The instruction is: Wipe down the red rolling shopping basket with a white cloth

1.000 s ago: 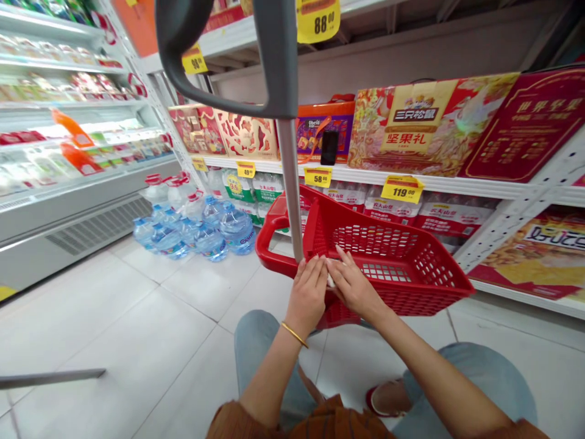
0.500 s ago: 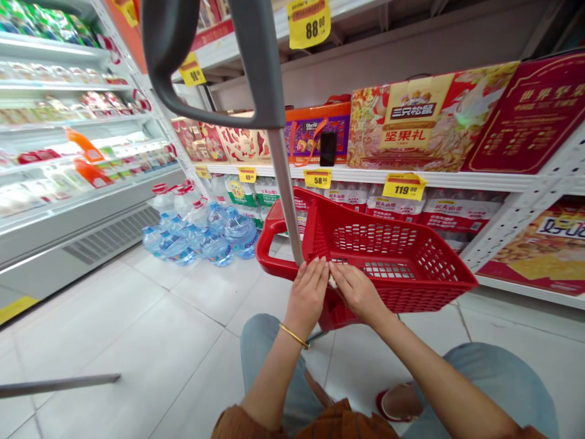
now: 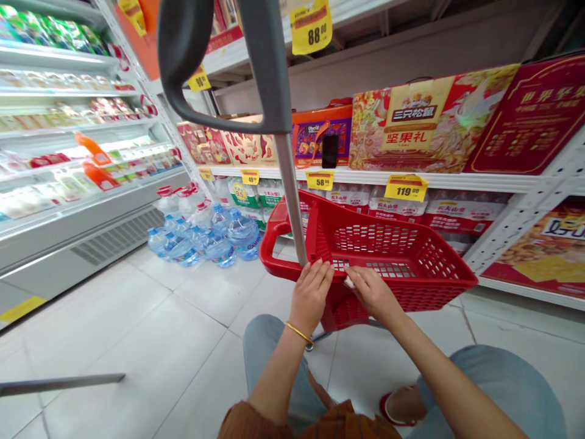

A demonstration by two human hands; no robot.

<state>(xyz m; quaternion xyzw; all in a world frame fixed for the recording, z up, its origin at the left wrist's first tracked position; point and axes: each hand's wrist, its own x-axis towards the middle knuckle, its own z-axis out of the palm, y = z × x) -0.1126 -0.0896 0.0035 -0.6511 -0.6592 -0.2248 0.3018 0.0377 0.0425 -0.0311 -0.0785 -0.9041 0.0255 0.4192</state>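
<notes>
A red plastic shopping basket (image 3: 425,259) stands on the floor in front of me, with a metal pole (image 3: 292,207) rising to a grey grip (image 3: 196,67). My left hand (image 3: 313,296), a gold bangle on its wrist, lies on the near rim beside the pole with its fingers together and curled over the edge. Just to its right, my right hand (image 3: 375,296) pinches a small white piece (image 3: 350,283) against the same rim. I cannot make out what the white piece is. My knees in blue jeans are below.
Large water bottles (image 3: 205,238) are stacked on the tiled floor to the left. Behind the basket, shelves carry gift boxes (image 3: 425,125) and yellow price tags (image 3: 404,188). A chilled display case (image 3: 68,152) runs along the left. A grey bar (image 3: 59,384) lies on the floor at lower left.
My right hand has slid a little to the right along the basket rim with the white piece. My left hand has stayed on the rim by the pole.
</notes>
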